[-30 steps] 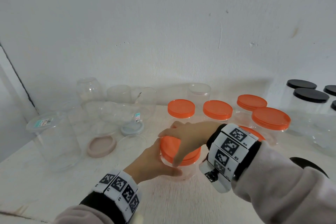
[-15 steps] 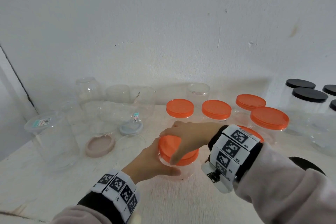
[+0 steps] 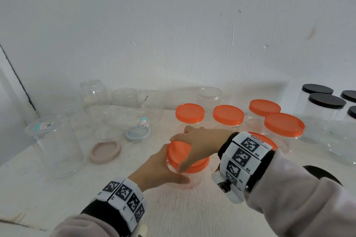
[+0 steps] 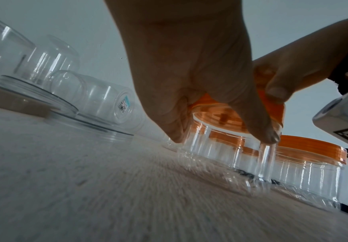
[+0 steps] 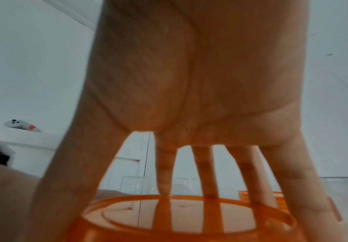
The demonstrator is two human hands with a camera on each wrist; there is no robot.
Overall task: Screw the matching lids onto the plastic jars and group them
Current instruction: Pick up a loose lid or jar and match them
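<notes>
The right hand (image 3: 200, 140) is arching over the orange lid (image 3: 185, 157), fingers (image 5: 164, 173) and thumb spread and curled down around its rim. The left hand (image 3: 159, 171) is wrapping the clear jar (image 3: 194, 178) beneath it, thumb across the near side. The jar is standing upright on the white table (image 3: 192, 213), its long axis vertical and the lid facing up. Capped orange jars (image 3: 228, 116) are crowding just behind and to the right. Open tabletop is lying in front, toward the person; loose clear jars (image 3: 123, 119) are sitting well to the left.
</notes>
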